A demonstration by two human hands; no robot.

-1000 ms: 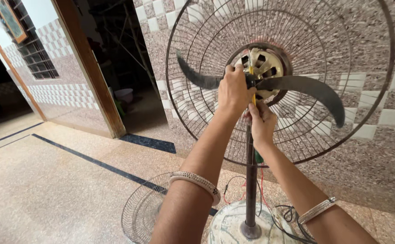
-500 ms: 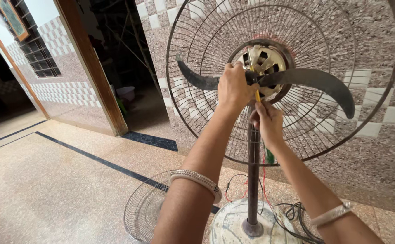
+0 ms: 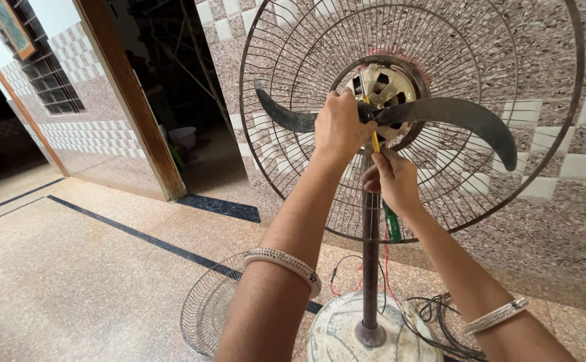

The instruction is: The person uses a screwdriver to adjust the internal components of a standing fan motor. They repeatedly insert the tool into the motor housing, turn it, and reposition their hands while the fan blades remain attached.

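A pedestal fan stands in front of me with its rear wire guard (image 3: 293, 87) still fitted and its front guard off. My left hand (image 3: 341, 127) grips the dark blade hub at the centre, just in front of the pale motor (image 3: 383, 84). A grey blade (image 3: 460, 117) sweeps out to the right, another to the left. My right hand (image 3: 392, 179) sits just below the hub and holds a thin yellow-handled tool (image 3: 375, 141) pointing up at the hub. Its tip is hidden behind my left hand.
The fan's metal pole (image 3: 370, 268) drops to a round white base (image 3: 333, 335). A loose wire guard (image 3: 205, 315) lies on the floor to the left, black and red wires (image 3: 440, 315) to the right. A tiled wall is behind, a wooden door frame (image 3: 132, 100) at left.
The view has shifted slightly and both hands sit a little lower and rightwards on the hub. The blades have turned a small amount. Both grips are unchanged.
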